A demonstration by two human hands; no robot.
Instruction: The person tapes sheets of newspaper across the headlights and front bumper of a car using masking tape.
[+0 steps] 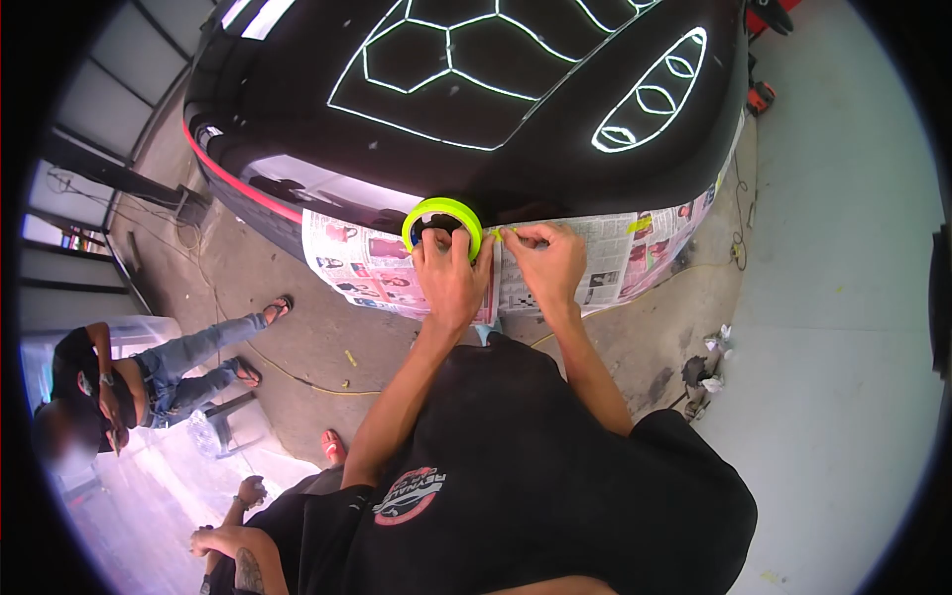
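A roll of bright yellow-green tape (442, 205) is held in my left hand (451, 273), its fingers inside and against the ring. My right hand (545, 263) pinches a short yellow strip beside it, its fingertips close to those of my left hand. Both hands are at the lower edge of a glossy black car body panel (327, 164) with white outlined shapes. Newspaper sheets (605, 260) hang along that edge, behind and around my hands. A small piece of yellow tape (640, 225) sticks to the newspaper on the right.
At the lower left, one person in jeans (188, 362) stands on the concrete floor (297, 342); another person's hands (233, 531) show nearer. A thin yellow cord (322, 390) crosses the floor. Crumpled scraps (706, 367) lie beside the pale surface (843, 297) on the right.
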